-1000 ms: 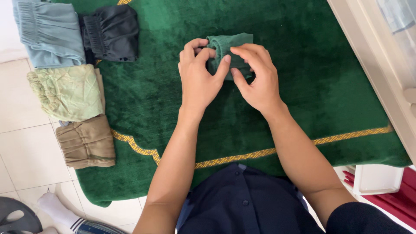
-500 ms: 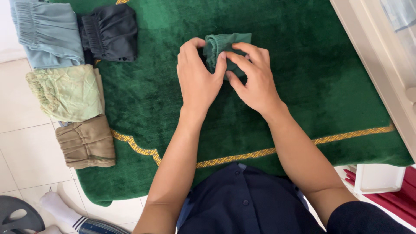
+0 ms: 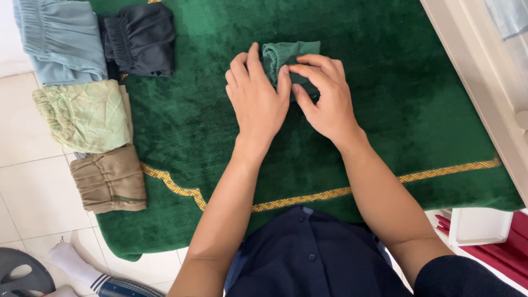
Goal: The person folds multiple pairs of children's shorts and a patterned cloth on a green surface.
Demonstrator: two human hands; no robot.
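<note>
Green folded garment [image 3: 297,52] sits mid-rug on the green carpet [image 3: 412,110]. Left hand [image 3: 257,102] lies flat, fingers together, pressing its left edge, while the right hand [image 3: 324,99] pinches the fold. I'd say keep that flat palm anchoring so the bundle stays tight.

Both hands cover most of the folded green garment [image 3: 289,55], and the blue garment [image 3: 58,38] is cut off at the top edge.
</note>
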